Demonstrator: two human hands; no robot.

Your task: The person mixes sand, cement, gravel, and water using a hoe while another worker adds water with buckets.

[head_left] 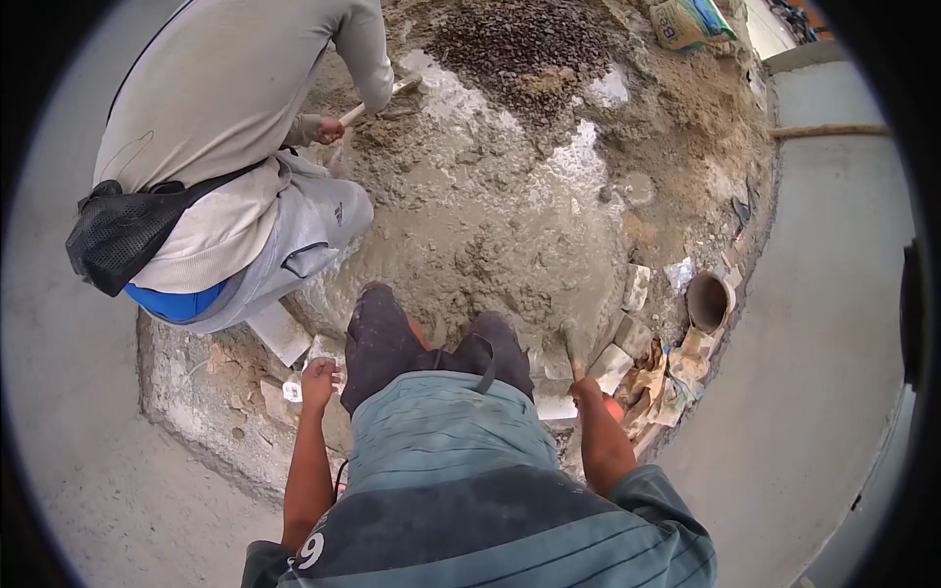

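Note:
My right hand (585, 390) is closed around the end of a wooden handle (576, 369), whose far part reaches into the wet grey mortar (470, 235) in front of my knees. To the left of my legs, my left hand (321, 380) hangs in the air with its fingers apart and curled a little, holding nothing. Below it and just beside it lie pale blocks and a small white scrap (292, 391). An orange-red item (614, 409), partly hidden, shows beside my right hand.
A co-worker (216, 127) bends at the upper left, gripping a long handle (372, 105) over the mortar. Dark gravel (520, 49) and a bag (689, 24) lie at the top. At the right are a round container (708, 301), blocks (632, 336) and torn paper (644, 382).

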